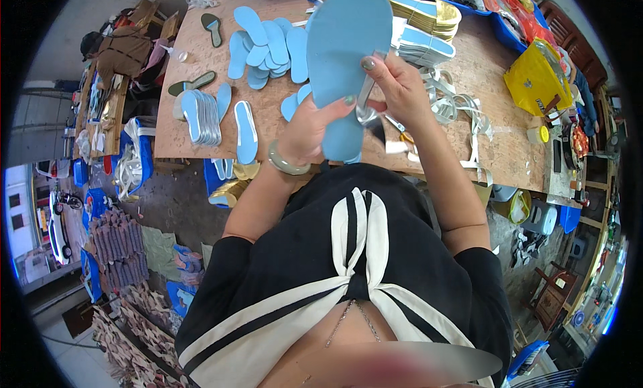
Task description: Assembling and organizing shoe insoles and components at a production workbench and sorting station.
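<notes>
A large light-blue insole point(348, 39) stands upright above the table's near edge. My left hand point(305, 128) grips its lower part, with the thumb across the blue face. My right hand point(400, 86) is closed at the insole's right edge, its thumb pressing a narrow pale strap point(366, 92) against it. Below those fingers a shiny, dark-tipped piece hangs blurred; its kind is unclear. Behind the right wrist, scissors point(396, 125) lie partly hidden on the table.
On the wooden table point(194, 59) lie a loose heap of blue insoles point(274, 43), a stacked row of insoles point(201, 118), bundled insoles point(425, 45) and white straps point(469, 116). A yellow bag point(537, 76) stands at the right; a small white bottle point(177, 53) lies far left.
</notes>
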{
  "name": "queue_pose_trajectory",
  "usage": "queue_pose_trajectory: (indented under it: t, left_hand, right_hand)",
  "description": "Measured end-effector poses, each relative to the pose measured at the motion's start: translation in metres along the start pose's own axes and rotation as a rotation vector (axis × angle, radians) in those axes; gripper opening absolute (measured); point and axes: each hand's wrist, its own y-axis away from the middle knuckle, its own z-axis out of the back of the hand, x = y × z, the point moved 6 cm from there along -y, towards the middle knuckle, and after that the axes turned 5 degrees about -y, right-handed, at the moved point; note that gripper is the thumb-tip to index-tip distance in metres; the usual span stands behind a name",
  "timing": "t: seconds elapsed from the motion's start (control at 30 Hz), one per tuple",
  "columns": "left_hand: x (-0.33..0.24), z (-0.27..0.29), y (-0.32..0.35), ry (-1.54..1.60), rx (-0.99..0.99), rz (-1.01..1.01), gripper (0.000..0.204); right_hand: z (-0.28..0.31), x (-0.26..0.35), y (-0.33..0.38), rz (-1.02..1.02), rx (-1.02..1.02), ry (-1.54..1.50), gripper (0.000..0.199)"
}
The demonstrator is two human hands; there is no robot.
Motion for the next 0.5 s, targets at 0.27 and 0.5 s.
queue_pose_trajectory:
  t: [0.27,0.5]
  left_hand:
    - [-0.021,-0.006,-0.006,0.050,0.046,-0.269,0.035]
    - [-0.034,-0.022,0.002,0.082,0.054,-0.447,0.033]
  right_hand:
    - [0.006,0.005,0.043,0.040,-0.143,0.027,0.024]
    - [0.006,0.010,0.050,0.037,-0.220,-0.215,0.022]
